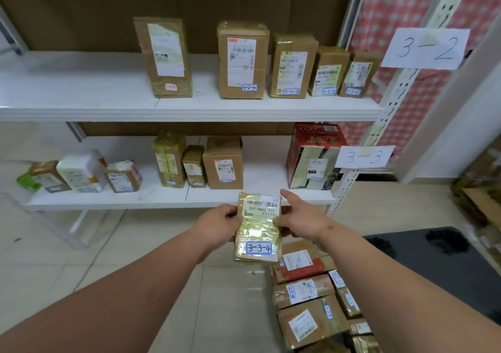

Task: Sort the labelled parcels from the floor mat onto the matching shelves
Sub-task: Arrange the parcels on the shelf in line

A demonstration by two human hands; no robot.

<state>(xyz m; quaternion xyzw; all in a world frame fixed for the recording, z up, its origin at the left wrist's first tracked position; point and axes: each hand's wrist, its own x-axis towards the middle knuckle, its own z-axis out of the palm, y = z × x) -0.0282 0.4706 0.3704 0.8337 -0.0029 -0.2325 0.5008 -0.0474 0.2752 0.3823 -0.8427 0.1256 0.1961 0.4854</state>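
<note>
The left hand [217, 224] grips the left edge of the taped parcel labelled 3-3-4 [258, 228], held upright before the lower shelf [162, 199], the right hand [301, 221] pinching its right edge, forefinger extended, below the 3-3 sign [364, 156].

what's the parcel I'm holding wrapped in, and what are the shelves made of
Held parcel: seemingly brown cardboard under glossy clear tape, judging by yellowish glare; paper labels. Both hands grip it. Shelves: smooth white boards, probably painted metal or laminate, on perforated metal uprights.
</note>
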